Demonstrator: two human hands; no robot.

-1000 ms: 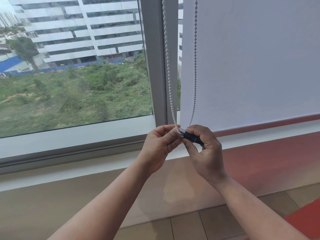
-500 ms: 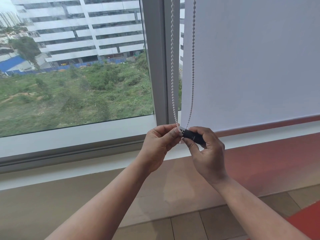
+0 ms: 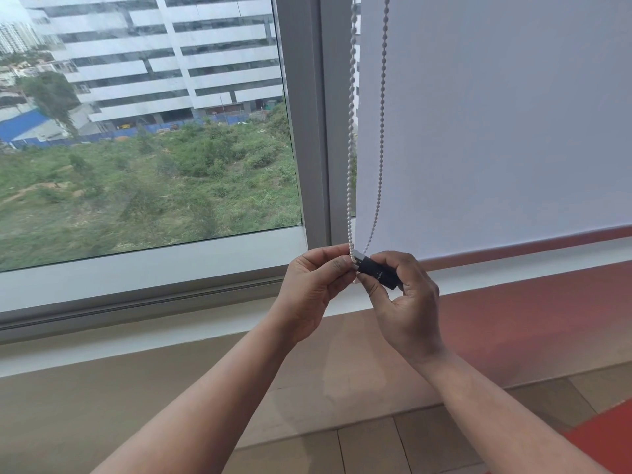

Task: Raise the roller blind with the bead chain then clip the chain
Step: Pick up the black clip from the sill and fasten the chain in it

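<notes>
Beside a lowered roller blind (image 3: 496, 124), the left hand (image 3: 314, 285) pinches the bead chain (image 3: 350, 138) while the right hand (image 3: 407, 302) grips a black clip (image 3: 378, 272).

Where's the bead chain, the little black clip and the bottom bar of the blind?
bead chain (image 3: 350, 138): head view, on its left strand.
black clip (image 3: 379, 273): head view, on its dark body between the hands.
bottom bar (image 3: 533, 241): head view, on the blind's lower edge.
</notes>
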